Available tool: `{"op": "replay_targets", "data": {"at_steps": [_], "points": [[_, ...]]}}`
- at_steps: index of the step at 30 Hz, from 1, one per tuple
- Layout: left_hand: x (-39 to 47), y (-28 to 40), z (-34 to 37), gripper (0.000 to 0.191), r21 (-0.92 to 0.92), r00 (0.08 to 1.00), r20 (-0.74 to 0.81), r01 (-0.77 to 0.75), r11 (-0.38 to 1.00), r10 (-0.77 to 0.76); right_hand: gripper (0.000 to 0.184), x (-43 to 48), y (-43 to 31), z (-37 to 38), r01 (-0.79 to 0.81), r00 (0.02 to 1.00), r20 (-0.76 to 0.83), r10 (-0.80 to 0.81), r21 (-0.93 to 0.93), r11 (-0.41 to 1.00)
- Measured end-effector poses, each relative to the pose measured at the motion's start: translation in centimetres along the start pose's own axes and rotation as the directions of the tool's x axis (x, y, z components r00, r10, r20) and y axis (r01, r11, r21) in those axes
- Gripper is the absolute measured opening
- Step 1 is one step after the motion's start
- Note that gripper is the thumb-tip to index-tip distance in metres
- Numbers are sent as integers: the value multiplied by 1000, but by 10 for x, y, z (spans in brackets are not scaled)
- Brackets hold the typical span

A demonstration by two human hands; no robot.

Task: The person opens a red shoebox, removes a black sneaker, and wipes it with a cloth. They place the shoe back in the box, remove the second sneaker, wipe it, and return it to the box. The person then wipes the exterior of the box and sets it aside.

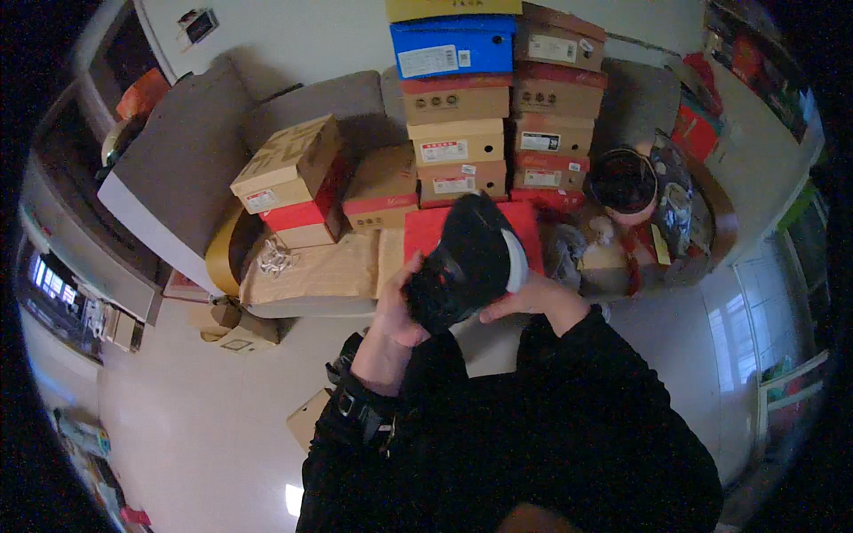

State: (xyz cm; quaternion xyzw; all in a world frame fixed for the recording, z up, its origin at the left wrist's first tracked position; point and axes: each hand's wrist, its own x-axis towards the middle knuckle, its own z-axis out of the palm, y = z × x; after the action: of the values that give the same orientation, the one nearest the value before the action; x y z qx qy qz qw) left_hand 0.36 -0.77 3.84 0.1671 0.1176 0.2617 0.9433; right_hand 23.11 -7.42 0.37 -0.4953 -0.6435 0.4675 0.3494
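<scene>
A black shoe with a white sole edge [470, 260] is held up between my two hands, in front of a red shoebox [426, 230] on the sofa seat. My left hand [400, 310] grips the shoe's lower left part. Against the white sole edge on the right rests my right hand [526, 300], its thumb pointing left; part of its fingers is hidden behind the shoe. A black strapped device sits around my left wrist.
Tall stacks of shoeboxes [460, 103] rise behind the shoe on the grey sofa [320, 100]. More boxes [293, 166] and crumpled white laces or cord [274, 258] lie to the left. A round container [623, 183] is at right. An opened carton [243, 336] stands on the floor.
</scene>
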Motion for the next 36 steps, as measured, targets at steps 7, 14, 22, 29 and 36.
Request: {"op": "replay_targets", "data": {"at_steps": [7,14,22,29,36], "points": [[17,-30,6,49,194,987,-115,136,972,-115,83,-29,13,-4,145,982,-83,-168,-230,962],[16,-36,-10,56,404,995,-98,64,912,-27,103,-37,58,0,226,951,-177,-252,-157,961],[-1,-8,-38,31,390,944,-176,-194,900,279,82,-17,123,-25,-44,953,-301,-31,-238,970],[-49,46,-81,33,650,612,-401,-334,682,682,55,-44,166,-56,-337,563,-498,659,590,734],[-71,48,-110,41,608,629,-466,-284,741,623,38,-42,173,-52,-278,695,-381,610,640,716]]}}
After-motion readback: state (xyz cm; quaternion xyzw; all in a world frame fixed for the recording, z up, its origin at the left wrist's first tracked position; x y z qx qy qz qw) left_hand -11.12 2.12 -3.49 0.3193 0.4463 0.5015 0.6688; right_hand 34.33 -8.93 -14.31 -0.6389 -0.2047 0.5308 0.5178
